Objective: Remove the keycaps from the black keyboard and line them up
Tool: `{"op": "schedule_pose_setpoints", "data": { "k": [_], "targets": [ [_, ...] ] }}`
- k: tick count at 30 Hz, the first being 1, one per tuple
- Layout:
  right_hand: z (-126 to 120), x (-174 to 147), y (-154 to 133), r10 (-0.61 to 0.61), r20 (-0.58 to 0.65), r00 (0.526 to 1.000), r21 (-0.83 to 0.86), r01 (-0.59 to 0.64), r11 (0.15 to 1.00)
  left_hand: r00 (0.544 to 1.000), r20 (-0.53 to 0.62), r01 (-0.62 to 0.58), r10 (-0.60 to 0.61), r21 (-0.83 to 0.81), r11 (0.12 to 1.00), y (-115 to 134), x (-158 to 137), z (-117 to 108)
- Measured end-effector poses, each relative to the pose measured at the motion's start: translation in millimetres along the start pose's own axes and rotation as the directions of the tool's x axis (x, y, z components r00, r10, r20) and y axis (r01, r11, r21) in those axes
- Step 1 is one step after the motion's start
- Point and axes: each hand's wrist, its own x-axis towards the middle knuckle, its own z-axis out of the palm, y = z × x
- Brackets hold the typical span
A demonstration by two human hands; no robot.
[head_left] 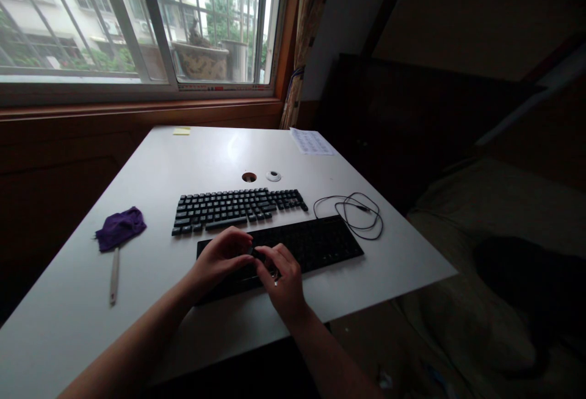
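A black keyboard base [320, 243] lies at a slant near the table's front edge, its key area dark and hard to make out. Above its left half, my left hand [226, 252] and my right hand [284, 271] meet, fingers closed in a pinch. Between their fingertips is a small dark piece that looks like a keycap [255, 254], partly hidden by the fingers. Something small and shiny shows at my right hand's fingers. Just behind the base, loose black keycaps [224, 207] are set out in rows in a keyboard's layout.
The keyboard's cable [373, 219] lies coiled at the right. On the left is a purple cloth [121, 228] with a pale handle [114, 277]. Farther back are a cable hole [249, 177], its round white cover [273, 176], a printed sheet [314, 141] and yellow notes [182, 131].
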Motion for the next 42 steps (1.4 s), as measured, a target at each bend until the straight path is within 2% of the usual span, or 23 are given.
{"op": "schedule_pose_setpoints", "data": {
  "k": [14, 19, 25, 28, 33, 37, 42],
  "targets": [
    [-1.5, 0.6, 1.0, 0.008, 0.057, 0.998, -0.004, -0.008, 1.0, 0.995, 0.06, -0.078, 0.074, 0.072, 0.994, 3.4, 0.1, -1.8],
    [0.4, 0.1, 1.2, -0.018, 0.02, 1.0, -0.018, 0.018, 1.0, 0.991, 0.059, -0.123, 0.116, 0.132, 0.984, 2.5, -0.1, -1.0],
    [0.6, -0.7, 1.5, -0.017, -0.034, 0.999, -0.041, 0.016, 0.999, 0.991, 0.048, -0.135, 0.128, 0.205, 0.969, 14.1, 0.6, -2.1],
    [0.5, -1.5, 3.0, 0.002, -0.052, 0.999, -0.057, -0.005, 0.998, 0.988, -0.005, -0.144, 0.155, 0.354, 0.924, 16.0, 2.1, -7.7],
    [1.2, -1.2, 2.4, -0.01, -0.038, 0.999, -0.073, 0.007, 0.997, 0.98, -0.021, -0.144, 0.196, 0.605, 0.783, 9.8, 5.1, -13.4],
    [0.7, 0.5, 0.0, -0.025, -0.042, 0.999, -0.075, 0.022, 0.997, 0.976, -0.006, -0.157, 0.215, 0.664, 0.731, 5.3, 6.0, -14.6],
    [0.9, -0.2, 0.8, -0.026, -0.04, 0.999, -0.062, 0.023, 0.998, 0.973, 0.029, -0.186, 0.229, 0.683, 0.706, 2.7, 6.7, -18.2]
  ]
}}
